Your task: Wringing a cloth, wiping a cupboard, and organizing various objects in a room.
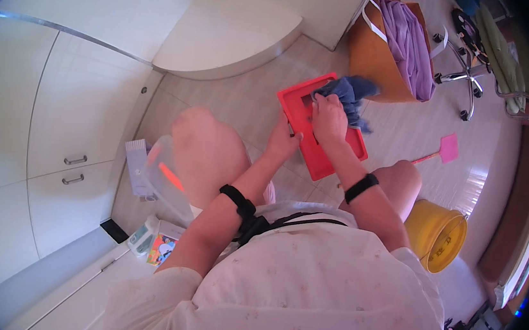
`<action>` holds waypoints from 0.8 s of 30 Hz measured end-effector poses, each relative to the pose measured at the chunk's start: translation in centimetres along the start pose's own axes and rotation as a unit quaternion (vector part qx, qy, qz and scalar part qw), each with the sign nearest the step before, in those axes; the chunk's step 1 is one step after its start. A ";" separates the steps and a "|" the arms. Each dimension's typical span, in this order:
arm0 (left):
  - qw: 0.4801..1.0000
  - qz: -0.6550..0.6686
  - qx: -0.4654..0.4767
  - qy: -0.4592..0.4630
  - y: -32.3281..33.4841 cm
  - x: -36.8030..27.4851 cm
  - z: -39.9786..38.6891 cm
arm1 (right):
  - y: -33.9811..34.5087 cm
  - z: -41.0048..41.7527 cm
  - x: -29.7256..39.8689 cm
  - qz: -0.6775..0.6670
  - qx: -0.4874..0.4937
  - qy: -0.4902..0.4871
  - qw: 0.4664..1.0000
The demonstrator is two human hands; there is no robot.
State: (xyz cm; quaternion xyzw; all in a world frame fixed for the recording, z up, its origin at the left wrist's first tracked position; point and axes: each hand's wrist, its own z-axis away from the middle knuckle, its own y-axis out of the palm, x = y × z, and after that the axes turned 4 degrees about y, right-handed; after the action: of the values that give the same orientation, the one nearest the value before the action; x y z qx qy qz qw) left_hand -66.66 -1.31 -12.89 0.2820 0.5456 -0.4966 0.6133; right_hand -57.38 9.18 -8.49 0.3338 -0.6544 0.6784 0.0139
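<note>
A shallow red plastic tray or lid (313, 154) is held up tilted in front of my knees. My left hand (286, 137) grips its left edge, with the thumb over the rim. My right hand (329, 121) presses a blue cloth (349, 94) against the upper part of the red piece. Loose ends of the cloth hang past the far right edge, blurred. Dark marks or openings show on the red surface near my right fingers; my hand and the cloth cover much of that area.
A brown paper bag (374, 63) with purple fabric (405, 44) stands beyond the tray. To the right are a pink fly swatter (449, 148), a yellow bucket (417, 229) and a wheeled chair base (467, 73). White cabinets (81, 112) line the left; a translucent container (158, 183) sits beside my left knee.
</note>
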 end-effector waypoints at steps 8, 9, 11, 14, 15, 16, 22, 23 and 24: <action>1.000 -0.003 -0.014 0.006 0.0 0.2 0.1 | 1.1 -0.2 -0.2 0.006 -0.019 -0.049 0.999; 1.000 -0.004 -0.006 0.002 -0.1 0.2 0.1 | 0.4 -0.6 0.2 -0.086 -0.043 -0.021 0.995; 0.998 -0.001 -0.029 0.057 -0.2 0.2 -0.3 | -0.4 -1.6 0.9 -0.177 -0.065 0.005 0.982; 0.997 -0.008 -0.033 0.072 0.2 -0.4 0.0 | 0.6 -2.3 0.4 -0.135 -0.011 0.022 0.991; 0.998 -0.021 -0.026 0.044 0.1 -0.4 -0.4 | 0.8 -2.4 1.0 -0.135 -0.010 0.018 0.991; 0.998 -0.021 -0.030 0.045 0.1 -0.3 -0.7 | 1.1 -2.2 1.7 -0.073 -0.012 0.002 0.997; 0.999 0.024 0.013 -0.026 0.2 1.5 -0.9 | 1.8 -1.1 2.0 -0.114 0.001 0.039 0.993; 0.999 0.030 0.012 -0.025 -0.1 2.3 -1.3 | 1.8 -0.6 2.2 -0.113 -0.025 0.018 0.993; 0.999 0.038 0.012 -0.025 -0.1 2.2 -1.6 | 1.6 -0.4 2.0 -0.109 -0.050 -0.003 0.993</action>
State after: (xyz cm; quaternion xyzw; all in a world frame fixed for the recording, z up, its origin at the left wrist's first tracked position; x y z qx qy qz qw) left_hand -67.57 -0.61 -15.33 0.2968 0.5131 -0.4866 0.6418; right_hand -59.82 8.47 -8.88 0.4042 -0.6470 0.6384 0.1024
